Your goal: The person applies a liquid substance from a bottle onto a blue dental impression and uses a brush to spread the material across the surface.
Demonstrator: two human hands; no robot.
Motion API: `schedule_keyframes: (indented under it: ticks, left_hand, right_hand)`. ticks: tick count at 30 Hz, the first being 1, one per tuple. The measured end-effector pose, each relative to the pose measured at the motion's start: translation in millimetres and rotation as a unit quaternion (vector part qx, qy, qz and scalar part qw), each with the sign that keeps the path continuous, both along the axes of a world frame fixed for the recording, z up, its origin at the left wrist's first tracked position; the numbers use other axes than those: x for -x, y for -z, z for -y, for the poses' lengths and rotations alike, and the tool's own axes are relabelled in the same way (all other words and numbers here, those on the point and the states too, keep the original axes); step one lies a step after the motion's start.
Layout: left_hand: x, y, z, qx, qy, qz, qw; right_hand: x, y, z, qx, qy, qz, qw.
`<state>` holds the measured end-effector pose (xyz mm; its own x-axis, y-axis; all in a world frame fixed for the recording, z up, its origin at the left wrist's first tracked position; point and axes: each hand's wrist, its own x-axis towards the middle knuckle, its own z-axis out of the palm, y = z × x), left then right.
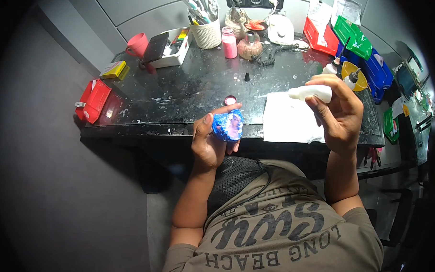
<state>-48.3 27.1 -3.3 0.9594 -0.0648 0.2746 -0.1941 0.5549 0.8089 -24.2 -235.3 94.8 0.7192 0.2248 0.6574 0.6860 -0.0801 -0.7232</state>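
My left hand (pixel 208 141) grips a blue lumpy piece (pixel 221 128) with a whitish-pink hollow, just off the table's near edge. Its fingers wrap round the back and sides, and the hollow faces right. In my right hand (pixel 340 111) is a small white squeeze bottle (pixel 311 93), pinched between thumb and fingers. The bottle lies nearly level, its thin nozzle pointing left, apart from the blue piece. Below the bottle a white paper sheet (pixel 287 124) lies on the table. Near the blue piece sit a small round lid (pixel 230 100) and a black cone-shaped cap (pixel 247 76).
On the black table (pixel 180 94) stand a pink jar (pixel 229 43), a glass burner-like pot (pixel 250 47), a brush holder (pixel 206 34) and a white tray (pixel 175 55). A red box (pixel 93 101) sits far left. Coloured bins (pixel 352 37) and more small bottles (pixel 351 79) line the right.
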Motion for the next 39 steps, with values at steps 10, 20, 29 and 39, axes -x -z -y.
schedule_keyframes:
  ticks: [10, 20, 29, 39]
  left_hand:
    - [3, -10, 7, 0.023, -0.023, -0.009, 0.999]
    - [3, -7, 7, 0.023, -0.02, -0.015, 0.999]
    - [3, -7, 7, 0.03, -0.017, -0.015, 0.999]
    - [3, -7, 7, 0.017, -0.015, -0.008, 1.0]
  right_hand:
    - [2, 4, -15, 0.017, -0.09, 0.05, 0.995]
    - [2, 0, -29, 0.072, 0.007, 0.118, 0.99]
    - [2, -1, -29, 0.067, -0.011, 0.104, 0.992]
    - [0, -2, -27, 0.065, -0.016, 0.106, 0.992]
